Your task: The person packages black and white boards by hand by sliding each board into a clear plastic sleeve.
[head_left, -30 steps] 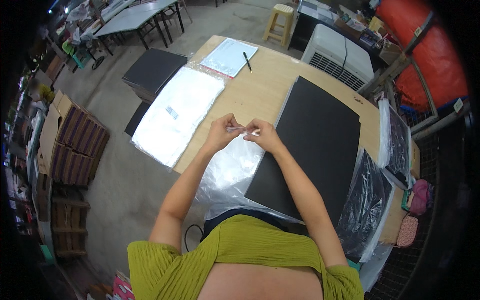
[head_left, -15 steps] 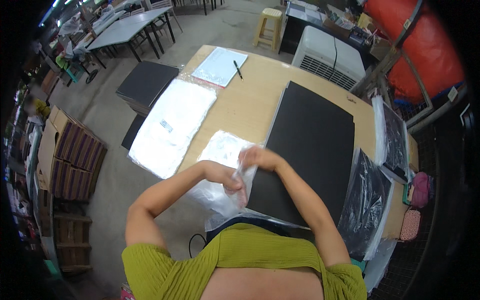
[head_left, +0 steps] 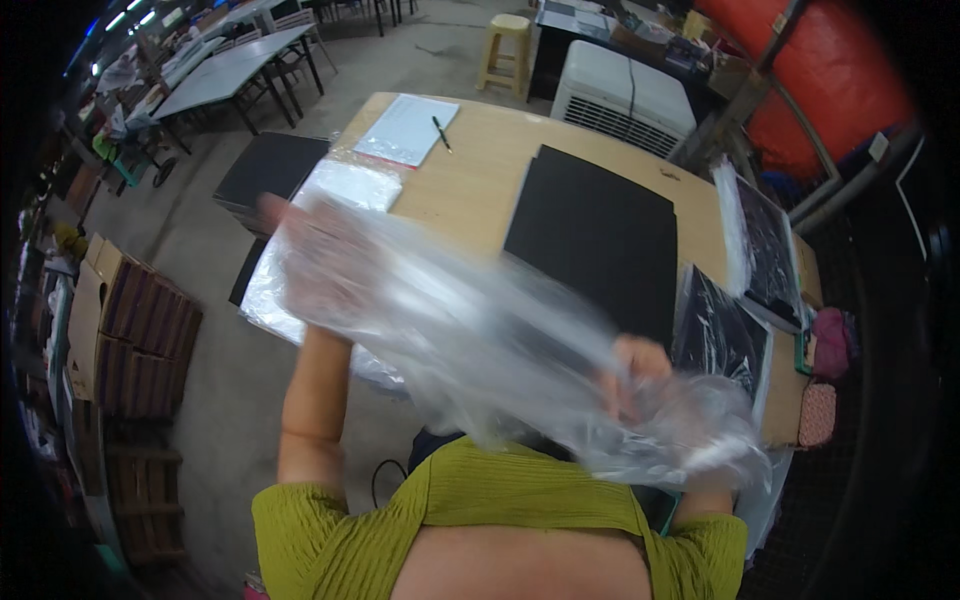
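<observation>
A large clear plastic bag (head_left: 480, 320) is stretched across in front of me, blurred by motion. My left hand (head_left: 330, 260) is at its far left end, seen through the film, with its fingers too smeared to make out. Lower on the right, my right hand (head_left: 640, 375) grips the bag with curled fingers, and loose film hangs over that wrist. Beneath the bag lies a stack of black sheets (head_left: 600, 225) on the wooden table (head_left: 465, 185). A pile of clear plastic bags (head_left: 350, 185) on the table's left is partly covered by my left hand and the film.
A white pad (head_left: 405, 130) and a pen (head_left: 441, 133) lie at the table's far side. Film-wrapped black sheets (head_left: 725, 330) are at the right. More black sheets (head_left: 270, 170) are stacked off the left edge. Beyond stand a white appliance (head_left: 625, 95) and a yellow stool (head_left: 505, 55).
My hands have moved widely apart, the left one up and left, the right one down and right. The plastic bag, bunched between them before, is now spread out. The view has shifted slightly.
</observation>
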### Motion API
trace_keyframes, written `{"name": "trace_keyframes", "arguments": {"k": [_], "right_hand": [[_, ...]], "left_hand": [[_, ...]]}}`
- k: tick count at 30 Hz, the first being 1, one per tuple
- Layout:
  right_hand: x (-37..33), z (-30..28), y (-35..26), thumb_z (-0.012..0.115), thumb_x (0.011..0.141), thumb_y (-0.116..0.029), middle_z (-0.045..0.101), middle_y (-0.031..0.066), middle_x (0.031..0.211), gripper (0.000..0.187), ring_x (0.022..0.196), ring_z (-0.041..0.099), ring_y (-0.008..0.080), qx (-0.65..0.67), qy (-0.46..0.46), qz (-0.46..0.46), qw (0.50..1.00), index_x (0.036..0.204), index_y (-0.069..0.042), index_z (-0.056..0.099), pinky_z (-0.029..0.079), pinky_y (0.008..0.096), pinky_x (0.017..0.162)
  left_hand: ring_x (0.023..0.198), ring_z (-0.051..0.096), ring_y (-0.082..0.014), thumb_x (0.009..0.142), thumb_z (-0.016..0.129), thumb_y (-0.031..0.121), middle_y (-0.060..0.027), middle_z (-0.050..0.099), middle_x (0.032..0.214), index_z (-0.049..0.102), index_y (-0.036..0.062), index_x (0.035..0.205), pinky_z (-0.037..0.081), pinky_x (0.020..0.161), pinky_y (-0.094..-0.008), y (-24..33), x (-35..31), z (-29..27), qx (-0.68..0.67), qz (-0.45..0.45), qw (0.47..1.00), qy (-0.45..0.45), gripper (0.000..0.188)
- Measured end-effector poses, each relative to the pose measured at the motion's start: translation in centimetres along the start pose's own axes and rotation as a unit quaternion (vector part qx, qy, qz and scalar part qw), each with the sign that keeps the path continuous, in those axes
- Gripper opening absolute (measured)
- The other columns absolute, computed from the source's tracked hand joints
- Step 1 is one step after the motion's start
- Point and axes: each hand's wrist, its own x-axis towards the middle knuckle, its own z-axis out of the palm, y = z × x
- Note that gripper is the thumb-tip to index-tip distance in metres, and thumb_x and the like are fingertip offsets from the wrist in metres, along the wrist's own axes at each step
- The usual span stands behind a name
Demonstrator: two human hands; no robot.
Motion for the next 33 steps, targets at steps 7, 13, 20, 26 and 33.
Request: {"name": "trace_keyframes", "arguments": {"k": [7,13,20,26,33], "right_hand": [[-10.0,4.1,-3.6,0.062,0.089,-0.025,0.068,0.0127,0.090,0.029,0.073,0.066,0.0240,0.048,0.082,0.003,0.995,0.101,0.001,0.067,0.052,0.0331,0.066],[-15.2,5.7,-4.4,0.059,0.091,-0.023,0.068,0.0158,0.093,0.029,0.071,0.066,0.0271,0.117,0.062,0.031,0.991,0.103,0.002,0.066,0.053,0.0343,0.063],[-18.2,4.4,-2.0,0.055,0.094,-0.021,0.067,0.0194,0.096,0.029,0.069,0.066,0.0306,0.236,-0.048,0.124,0.963,0.106,0.003,0.065,0.053,0.0357,0.061],[-19.0,5.1,-3.3,0.057,0.082,-0.011,0.064,0.0124,0.085,0.022,0.064,0.059,0.0215,-0.001,0.377,-0.023,0.926,0.098,0.001,0.066,0.050,0.0357,0.058],[-24.8,0.3,3.3,0.056,0.068,0.001,0.048,-0.0010,0.060,0.010,0.043,0.038,0.0099,-0.269,0.709,0.078,0.648,0.067,-0.007,0.050,0.033,0.0246,0.041]], "left_hand": [[0.101,0.062,-0.0225,0.093,0.052,0.024,-0.0165,0.063,0.104,0.059,-0.0025,0.112,0.053,0.076,-0.0305,-8.4,6.3,1.6,-0.115,0.157,0.980,-0.046,0.033],[0.094,0.060,-0.0195,0.093,0.056,0.031,-0.0134,0.057,0.112,0.049,-0.0012,0.121,0.052,0.082,-0.0280,-3.7,9.8,6.5,-0.128,-0.059,0.988,0.065,0.043],[0.076,0.066,-0.0157,0.083,0.066,0.009,-0.0061,0.065,0.078,0.054,0.0017,0.116,0.057,0.064,-0.0273,-3.7,13.9,-0.1,-0.508,0.369,0.751,-0.202,0.036],[0.042,0.056,-0.0154,0.090,0.054,0.040,-0.0104,0.063,0.069,0.054,0.0015,0.125,0.044,0.036,-0.0235,-3.5,8.2,1.2,-0.488,0.229,0.842,0.019,0.053],[0.050,0.047,-0.0066,0.082,0.065,0.020,0.0016,0.049,0.055,0.060,0.0041,0.078,0.038,0.047,-0.0230,-13.9,5.5,6.4,0.283,-0.203,0.780,0.520,0.017]]}}
